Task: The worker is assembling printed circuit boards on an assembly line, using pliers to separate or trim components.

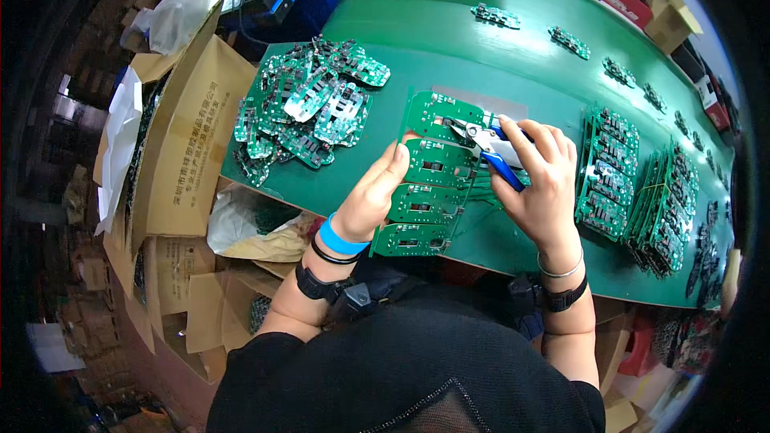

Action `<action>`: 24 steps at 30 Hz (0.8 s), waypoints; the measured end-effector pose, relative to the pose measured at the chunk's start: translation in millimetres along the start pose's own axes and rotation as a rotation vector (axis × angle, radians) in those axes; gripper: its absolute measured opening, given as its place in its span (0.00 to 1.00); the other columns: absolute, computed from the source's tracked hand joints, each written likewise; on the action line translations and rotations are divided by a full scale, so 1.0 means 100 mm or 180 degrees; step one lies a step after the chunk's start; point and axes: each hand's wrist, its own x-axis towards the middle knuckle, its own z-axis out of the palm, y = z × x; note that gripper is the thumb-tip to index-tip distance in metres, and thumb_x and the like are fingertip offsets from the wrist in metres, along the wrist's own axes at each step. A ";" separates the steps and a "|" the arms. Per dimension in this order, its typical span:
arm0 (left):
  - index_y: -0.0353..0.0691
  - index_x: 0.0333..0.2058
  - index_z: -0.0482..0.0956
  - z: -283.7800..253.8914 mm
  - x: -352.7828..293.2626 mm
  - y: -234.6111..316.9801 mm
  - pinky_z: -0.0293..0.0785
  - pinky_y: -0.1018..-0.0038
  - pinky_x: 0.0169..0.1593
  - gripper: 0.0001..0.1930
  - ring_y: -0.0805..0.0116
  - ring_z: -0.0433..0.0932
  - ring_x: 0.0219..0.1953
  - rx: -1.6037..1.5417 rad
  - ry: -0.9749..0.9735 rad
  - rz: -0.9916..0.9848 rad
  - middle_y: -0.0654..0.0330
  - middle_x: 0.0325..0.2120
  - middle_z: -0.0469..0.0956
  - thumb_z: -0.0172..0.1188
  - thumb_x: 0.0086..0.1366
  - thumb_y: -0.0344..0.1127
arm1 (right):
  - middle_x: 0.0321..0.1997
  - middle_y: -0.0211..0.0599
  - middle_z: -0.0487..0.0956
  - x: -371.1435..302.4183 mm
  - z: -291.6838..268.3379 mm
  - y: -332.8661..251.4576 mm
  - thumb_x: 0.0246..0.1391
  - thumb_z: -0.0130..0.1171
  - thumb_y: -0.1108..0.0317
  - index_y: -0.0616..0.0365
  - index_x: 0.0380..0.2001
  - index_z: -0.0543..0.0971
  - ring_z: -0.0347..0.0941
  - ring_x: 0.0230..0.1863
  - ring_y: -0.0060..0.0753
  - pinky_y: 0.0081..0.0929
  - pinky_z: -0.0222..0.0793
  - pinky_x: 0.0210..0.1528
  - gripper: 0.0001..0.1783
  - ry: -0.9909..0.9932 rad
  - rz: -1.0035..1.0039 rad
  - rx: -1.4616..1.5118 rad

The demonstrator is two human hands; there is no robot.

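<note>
My left hand [374,191] grips the left edge of a green circuit board panel [419,196], made of several joined boards in a column. The thumb lies along the panel's edge; its other fingers are hidden beneath. My right hand [539,174] is closed around blue-handled cutting pliers [503,162]. The pliers' metal jaws touch or hover over the top board of the panel, near its right part; which of the two I cannot tell. A heap of separate small circuit boards [309,104] lies to the left of my hands on the green table [417,40].
Stacked board panels [662,208] and another row of panels [608,172] stand to the right. Single boards [569,42] lie spaced along the far green surface. An open cardboard box [188,136] stands against the table's left edge. A red box [624,4] sits at the back right.
</note>
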 end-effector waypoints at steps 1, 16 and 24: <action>0.35 0.58 0.54 0.05 0.00 0.01 0.65 0.69 0.54 0.23 0.64 0.67 0.52 -0.0486 0.0176 0.0015 0.51 0.52 0.65 0.28 0.71 0.43 | 0.41 0.37 0.71 0.01 0.00 0.00 0.30 0.63 0.67 0.53 0.48 0.73 0.66 0.44 0.40 0.37 0.57 0.48 0.32 0.0002 -0.0013 -0.0010; 0.32 0.58 0.56 0.14 -0.05 0.20 0.59 0.77 0.56 0.22 0.73 0.64 0.53 -0.0816 0.0244 -0.0011 0.56 0.52 0.66 0.34 0.71 0.40 | 0.40 0.36 0.71 -0.01 -0.03 -0.04 0.30 0.63 0.67 0.52 0.48 0.73 0.66 0.43 0.39 0.36 0.58 0.47 0.33 -0.0014 -0.0019 -0.0130; 0.32 0.58 0.56 0.15 -0.04 0.21 0.60 0.78 0.55 0.23 0.74 0.64 0.52 -0.0857 0.0300 -0.0081 0.57 0.51 0.67 0.34 0.71 0.41 | 0.40 0.36 0.71 0.00 -0.03 -0.04 0.29 0.65 0.67 0.51 0.48 0.73 0.67 0.42 0.39 0.35 0.58 0.45 0.33 0.0113 -0.0062 -0.0206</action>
